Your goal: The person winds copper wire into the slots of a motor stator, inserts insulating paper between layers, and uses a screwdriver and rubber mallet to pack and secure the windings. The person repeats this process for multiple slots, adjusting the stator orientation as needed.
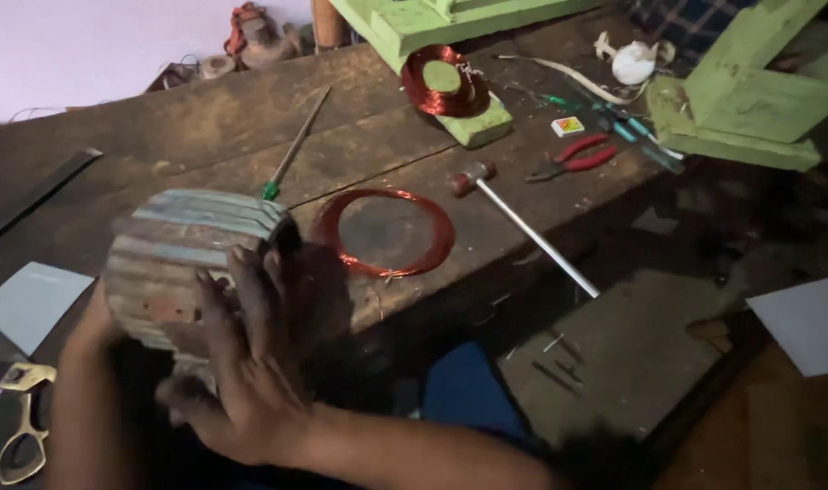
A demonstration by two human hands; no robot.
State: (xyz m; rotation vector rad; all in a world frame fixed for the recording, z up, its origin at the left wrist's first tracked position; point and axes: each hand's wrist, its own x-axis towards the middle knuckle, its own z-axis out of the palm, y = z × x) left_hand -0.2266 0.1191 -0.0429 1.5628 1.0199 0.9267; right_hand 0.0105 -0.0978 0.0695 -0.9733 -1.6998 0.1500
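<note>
Round ribbed block: we see a stout cylinder [182,259] of stacked metal layers, greyish with worn paint, held at the near edge of the tabletop [114,154], left of centre.
Right hand: our right hand [241,381] lies flat against the cylinder's near face, fingers [250,290] spread and pressed on it, not curled closed.
Left hand: our left hand [92,322] is mostly hidden behind the cylinder's left side; we cannot tell how its fingers sit.
Loose coil: a ring of red copper wire [387,233] lies flat just right of the cylinder.
Wound coil: a second red coil [444,83] sits on a green wooden block [477,122] farther back.
Tools: a green-handled screwdriver [291,150], a small hammer [523,227], red-handled pliers [573,156].
Near left: brass-handled scissors [22,413] beside a white sheet [28,304].
</note>
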